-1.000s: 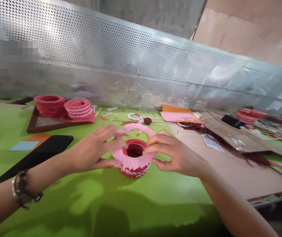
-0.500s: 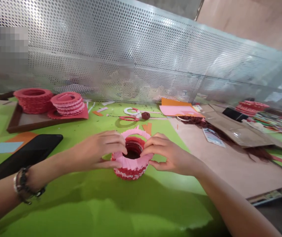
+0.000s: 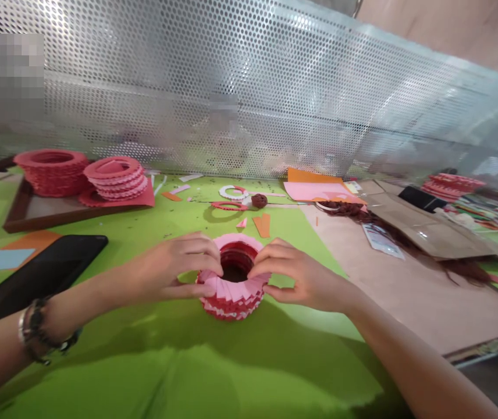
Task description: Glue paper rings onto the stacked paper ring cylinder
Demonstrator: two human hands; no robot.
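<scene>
A pink folded-paper ring (image 3: 234, 289) lies on top of a stack of red and pink paper rings (image 3: 231, 311) on the green table. My left hand (image 3: 192, 265) pinches the pink ring's left side, fingers at the inner rim and thumb outside. On the opposite side, my right hand (image 3: 281, 269) grips the same ring in a like pinch. The ring sits level and touches the stack. Beyond it lie a small pink paper scrap (image 3: 242, 223) and orange paper strips (image 3: 262, 225).
A brown tray (image 3: 48, 220) at the left holds stacks of red and pink rings. In front of it lies a black phone-like slab (image 3: 43, 276). Loose rings (image 3: 233, 192) and a brown yarn ball (image 3: 259, 201) are farther back, before a perforated metal screen (image 3: 179, 87). Cardboard (image 3: 427, 224) lies right.
The pink ring's far edge has come down, so it now lies flat on the stack. Both hands keep nearly the same place on it. The view has shifted slightly.
</scene>
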